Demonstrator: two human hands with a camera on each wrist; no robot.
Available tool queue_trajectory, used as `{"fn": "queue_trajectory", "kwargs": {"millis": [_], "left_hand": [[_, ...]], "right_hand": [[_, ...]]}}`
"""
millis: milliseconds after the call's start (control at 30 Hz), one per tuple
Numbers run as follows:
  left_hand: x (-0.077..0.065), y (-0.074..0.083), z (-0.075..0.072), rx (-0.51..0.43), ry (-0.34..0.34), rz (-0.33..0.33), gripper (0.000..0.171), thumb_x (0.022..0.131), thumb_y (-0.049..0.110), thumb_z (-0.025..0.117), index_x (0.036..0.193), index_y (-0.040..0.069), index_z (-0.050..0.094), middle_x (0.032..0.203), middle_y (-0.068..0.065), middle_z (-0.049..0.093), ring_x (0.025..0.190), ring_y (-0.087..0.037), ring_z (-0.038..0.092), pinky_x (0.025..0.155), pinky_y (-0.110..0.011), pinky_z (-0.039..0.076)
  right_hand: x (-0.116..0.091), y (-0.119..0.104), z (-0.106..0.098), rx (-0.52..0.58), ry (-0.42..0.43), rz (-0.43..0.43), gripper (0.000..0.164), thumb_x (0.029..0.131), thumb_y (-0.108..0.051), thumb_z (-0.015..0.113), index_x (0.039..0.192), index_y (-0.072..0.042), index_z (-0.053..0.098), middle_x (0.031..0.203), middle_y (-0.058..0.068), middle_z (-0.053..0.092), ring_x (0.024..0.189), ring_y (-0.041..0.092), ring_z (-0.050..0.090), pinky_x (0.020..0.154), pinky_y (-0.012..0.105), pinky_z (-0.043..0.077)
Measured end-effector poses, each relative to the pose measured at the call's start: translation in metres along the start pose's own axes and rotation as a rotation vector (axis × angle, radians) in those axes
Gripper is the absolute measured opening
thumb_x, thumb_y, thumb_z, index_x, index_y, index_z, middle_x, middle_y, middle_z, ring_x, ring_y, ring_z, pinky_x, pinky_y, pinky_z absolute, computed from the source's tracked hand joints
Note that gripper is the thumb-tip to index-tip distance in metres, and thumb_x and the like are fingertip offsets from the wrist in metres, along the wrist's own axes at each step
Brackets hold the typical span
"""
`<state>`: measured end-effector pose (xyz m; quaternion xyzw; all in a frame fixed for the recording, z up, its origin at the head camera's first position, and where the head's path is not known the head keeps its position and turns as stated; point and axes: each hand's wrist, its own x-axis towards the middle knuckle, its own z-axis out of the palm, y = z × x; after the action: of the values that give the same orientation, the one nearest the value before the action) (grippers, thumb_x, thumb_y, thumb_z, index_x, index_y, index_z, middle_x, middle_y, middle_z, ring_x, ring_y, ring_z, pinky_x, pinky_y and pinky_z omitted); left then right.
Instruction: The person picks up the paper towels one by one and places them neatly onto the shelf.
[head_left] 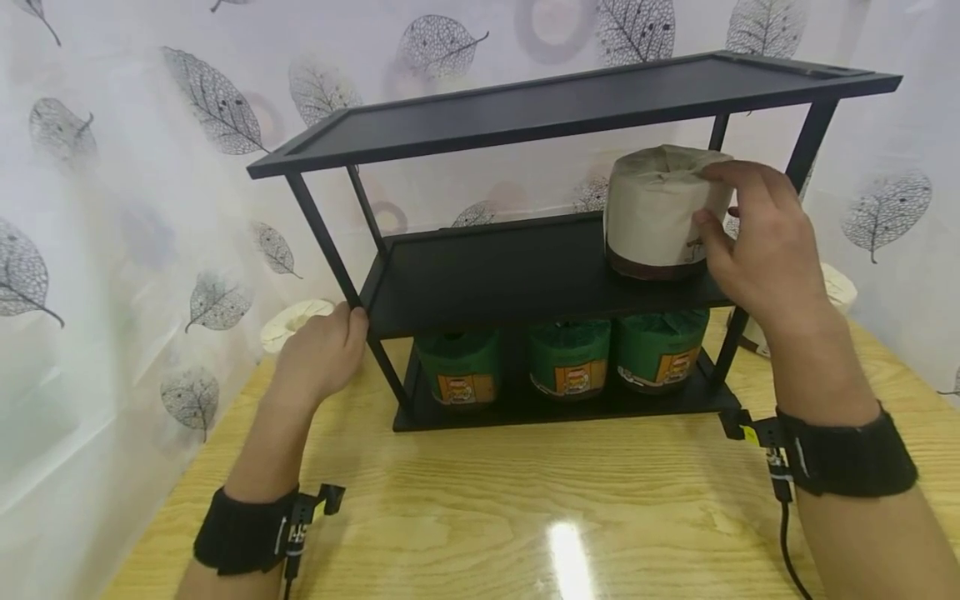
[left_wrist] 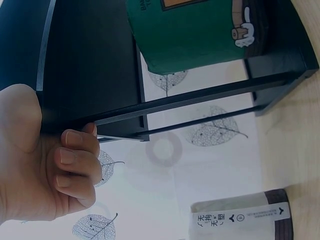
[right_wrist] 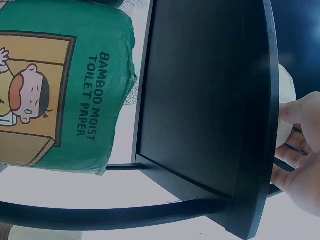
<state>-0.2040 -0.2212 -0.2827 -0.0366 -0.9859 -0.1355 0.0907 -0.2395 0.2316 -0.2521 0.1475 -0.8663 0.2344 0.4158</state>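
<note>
A black shelf rack (head_left: 487, 267) with three levels stands on the table. My left hand (head_left: 318, 350) grips its front left post where the middle shelf meets it; in the left wrist view the fingers (left_wrist: 75, 165) are curled at the frame. On the right end of the middle shelf is a wrapped white toilet paper roll (head_left: 652, 208) with a brown base band. My right hand (head_left: 765, 242) holds that roll by its right side, thumb in front and fingers at the top edge. In the right wrist view the shelf hides most of the roll.
Three green toilet paper rolls, one at the left (head_left: 457, 367), one in the middle (head_left: 572, 358) and one at the right (head_left: 662, 350), stand on the bottom level. Other white rolls stand beside the rack, left (head_left: 288, 323) and right (head_left: 838, 287). A leaf-patterned curtain (head_left: 217, 308) hangs behind the wooden table (head_left: 450, 500).
</note>
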Motion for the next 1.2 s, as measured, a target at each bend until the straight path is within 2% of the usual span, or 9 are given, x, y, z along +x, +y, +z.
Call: {"fn": "queue_trajectory", "kwargs": {"millis": [433,967,1200], "left_hand": [[-0.0011,0.0002,0.0004,0.007,0.003,0.001,0.064,0.106,0.038,0.01,0.107,-0.005,0.056,0.096,-0.031,0.063,0.092,-0.049,0.065,0.077,-0.061,0.05],[-0.0011,0.0013,-0.0001,0.003,-0.004,-0.002,0.067,0.106,0.039,0.009,0.115,-0.007,0.056,0.105,-0.034,0.063,0.101,-0.052,0.063,0.081,-0.063,0.049],[-0.0011,0.0018,-0.0003,-0.002,0.004,-0.002,0.064,0.106,0.039,0.01,0.109,-0.005,0.056,0.101,-0.031,0.063,0.096,-0.049,0.065,0.078,-0.061,0.05]], "right_hand": [[-0.0002,-0.0023,0.0009,-0.011,0.078,-0.082,0.038,0.094,-0.005,0.064,0.131,0.001,0.054,0.134,0.025,0.054,0.127,0.042,0.048,0.092,0.058,0.045],[-0.0001,-0.0038,0.0006,-0.018,0.113,-0.098,0.037,0.092,-0.006,0.068,0.127,0.001,0.059,0.127,0.025,0.059,0.122,0.044,0.051,0.093,0.056,0.044],[-0.0006,-0.0053,0.0003,-0.01,0.132,-0.117,0.037,0.09,-0.007,0.07,0.125,0.003,0.06,0.123,0.026,0.06,0.12,0.044,0.051,0.096,0.055,0.041]]}}
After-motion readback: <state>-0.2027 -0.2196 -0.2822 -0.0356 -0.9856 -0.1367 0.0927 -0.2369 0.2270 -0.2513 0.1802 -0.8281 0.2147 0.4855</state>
